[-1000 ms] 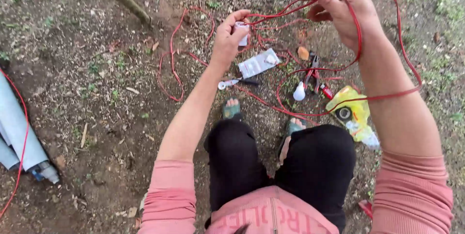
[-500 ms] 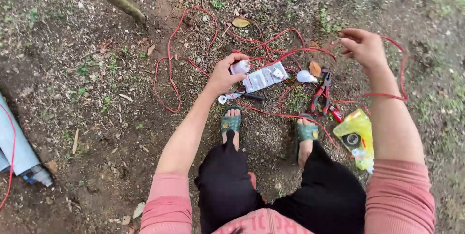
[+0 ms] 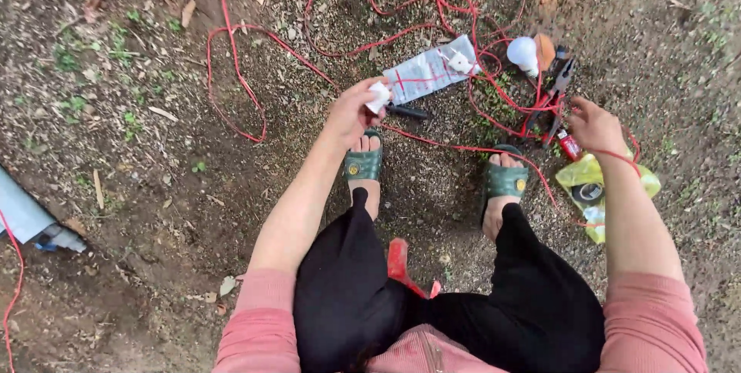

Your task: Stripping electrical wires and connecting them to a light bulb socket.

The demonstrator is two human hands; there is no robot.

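Observation:
My left hand [image 3: 353, 113] is closed on a small white plug-like part [image 3: 378, 97] just above my left foot, with a thin red wire [image 3: 239, 72] running from it across the dirt. My right hand [image 3: 596, 126] grips the same red wire low at the right, next to a yellow plastic bag [image 3: 602, 180]. Between the hands lie a clear plastic packet [image 3: 429, 72], a white light bulb [image 3: 523, 52] and red-handled pliers [image 3: 552, 95] amid tangled loops of wire.
I am seated on a red stool [image 3: 400, 261], feet in green sandals [image 3: 364, 163] on bare soil. A grey-blue pipe-like roll [image 3: 27, 215] lies at the left edge with another red wire beside it. A black-handled tool [image 3: 407, 112] lies near my left hand.
Both hands have dropped toward the ground. My right hand came down from a raised position with the wire loops to beside the yellow bag. The view has tilted downward.

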